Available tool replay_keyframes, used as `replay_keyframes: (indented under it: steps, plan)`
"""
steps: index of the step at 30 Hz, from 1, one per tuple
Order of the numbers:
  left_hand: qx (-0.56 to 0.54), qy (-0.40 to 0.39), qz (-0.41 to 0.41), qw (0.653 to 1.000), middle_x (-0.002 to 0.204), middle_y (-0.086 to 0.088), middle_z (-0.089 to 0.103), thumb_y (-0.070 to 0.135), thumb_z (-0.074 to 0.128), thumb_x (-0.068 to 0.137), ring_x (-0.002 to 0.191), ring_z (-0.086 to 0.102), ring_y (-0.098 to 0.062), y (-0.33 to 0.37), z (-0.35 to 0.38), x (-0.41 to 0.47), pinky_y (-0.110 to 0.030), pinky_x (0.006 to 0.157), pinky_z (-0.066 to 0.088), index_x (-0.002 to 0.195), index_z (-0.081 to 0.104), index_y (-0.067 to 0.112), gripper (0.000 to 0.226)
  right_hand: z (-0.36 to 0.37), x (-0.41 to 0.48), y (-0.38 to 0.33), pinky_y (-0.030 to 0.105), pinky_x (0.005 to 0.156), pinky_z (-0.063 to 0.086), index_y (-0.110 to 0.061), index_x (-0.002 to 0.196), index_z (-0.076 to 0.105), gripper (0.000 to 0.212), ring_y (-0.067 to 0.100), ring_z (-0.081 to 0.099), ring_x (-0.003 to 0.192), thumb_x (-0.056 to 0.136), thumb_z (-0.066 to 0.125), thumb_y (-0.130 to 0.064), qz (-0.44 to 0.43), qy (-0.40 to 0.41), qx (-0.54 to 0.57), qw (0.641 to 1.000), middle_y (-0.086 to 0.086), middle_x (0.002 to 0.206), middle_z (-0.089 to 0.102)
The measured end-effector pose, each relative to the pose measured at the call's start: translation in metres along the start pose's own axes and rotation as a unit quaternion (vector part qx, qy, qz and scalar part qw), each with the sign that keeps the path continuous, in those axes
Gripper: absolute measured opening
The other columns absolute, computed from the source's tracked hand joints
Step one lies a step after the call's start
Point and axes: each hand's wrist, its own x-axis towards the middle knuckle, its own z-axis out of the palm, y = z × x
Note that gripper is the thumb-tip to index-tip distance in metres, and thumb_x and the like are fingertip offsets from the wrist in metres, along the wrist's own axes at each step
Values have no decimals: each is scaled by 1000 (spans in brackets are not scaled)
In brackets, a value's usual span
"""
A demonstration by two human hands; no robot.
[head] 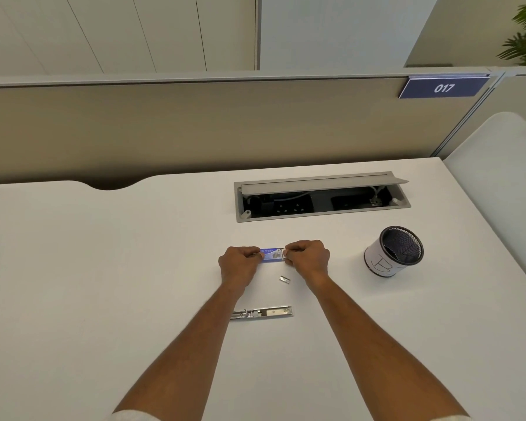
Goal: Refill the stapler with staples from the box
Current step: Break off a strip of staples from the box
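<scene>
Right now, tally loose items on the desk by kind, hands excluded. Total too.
Staple box: 1, blue, held at its ends by the left hand and right hand
Stapler: 1, metal, lying flat near the person
Loose staple strip: 1, small
Mesh pen cup: 1
Total: 4

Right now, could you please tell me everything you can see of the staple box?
The staple box is a small, flat blue carton, seemingly card, with white lettering too small to read and a pale picture on top. It lies lengthwise across the white desk, beyond the metal stapler. The left hand pinches its left end; the right hand grips its right end, where a pale flap or tray seems partly open.
</scene>
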Motion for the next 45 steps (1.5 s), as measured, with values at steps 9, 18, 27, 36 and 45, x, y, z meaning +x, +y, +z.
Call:
replay_keyframes:
  steps: [9, 18, 27, 36, 45]
  plan:
    - [5, -9, 4, 1000, 110, -7, 80, 21, 78, 88, 89, 64, -13, -1, -1, 0, -18, 82, 47, 110, 81, 11, 24, 5, -3, -3, 40, 83, 64, -7, 98, 82, 13, 27, 77, 87, 87, 75, -8, -13, -16, -27, 999, 14, 96, 80]
    - [16, -7, 14, 1000, 109, -9, 80, 22, 79, 88, 88, 63, -12, -2, 1, -1, -18, 84, 45, 110, 80, 10, 25, 6, -4, -4, 38, 93, 60, -6, 101, 81, 17, 27, 75, 94, 90, 69, -7, -42, -22, -68, 997, 13, 103, 80]
    - [-20, -22, -15, 999, 87, -2, 79, 28, 81, 84, 88, 69, -18, 0, -7, -3, -7, 62, 47, 96, 85, 17, 17, -1, -11, -4, 37, 96, 58, -7, 105, 79, 23, 26, 72, 104, 88, 64, -5, -26, -26, -51, 998, 12, 107, 79]
    - [-117, 7, -34, 993, 85, 5, 80, 36, 85, 80, 82, 70, -15, -9, -45, -14, -25, 74, 55, 89, 85, 24, 15, -22, -34, -1, 40, 95, 59, -11, 98, 80, 17, 26, 74, 96, 89, 65, -11, -26, -23, 2, 999, 7, 96, 79]
    - [-109, 9, -3, 994, 88, 5, 80, 28, 82, 84, 87, 69, -13, -31, -90, -63, -31, 93, 55, 92, 85, 21, 11, -35, -85, 14, 19, 79, 51, -17, 91, 80, 11, 8, 71, 78, 88, 70, -14, -112, -55, -59, 990, -6, 84, 78]
